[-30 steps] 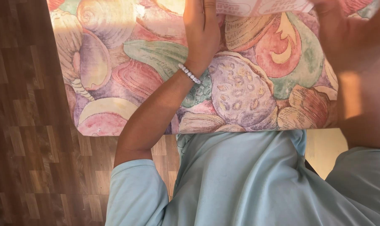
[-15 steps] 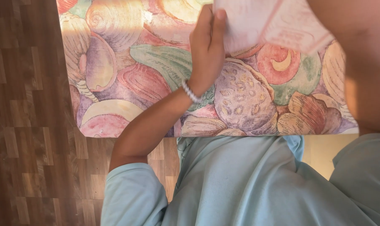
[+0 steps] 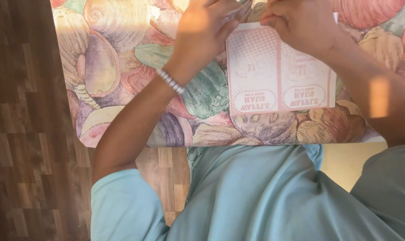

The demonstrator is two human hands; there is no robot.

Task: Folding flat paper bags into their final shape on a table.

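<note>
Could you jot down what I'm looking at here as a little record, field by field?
Left hand: left hand rests on the sheet's upper left corner
Right hand: right hand grips the sheet's top edge
Sheet: pink and white printed paper sheet, lying flat, creased down the middle
Surface: tablecloth with pastel shell pattern
Wrist: beaded bracelet on the left
Floor: dark wood planks
Clothing: light blue shirt

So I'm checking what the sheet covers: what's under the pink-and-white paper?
The pink-and-white paper lies on the patterned tablecloth, which shows all round it. Both hands cover its top edge; anything beneath is hidden.
</note>
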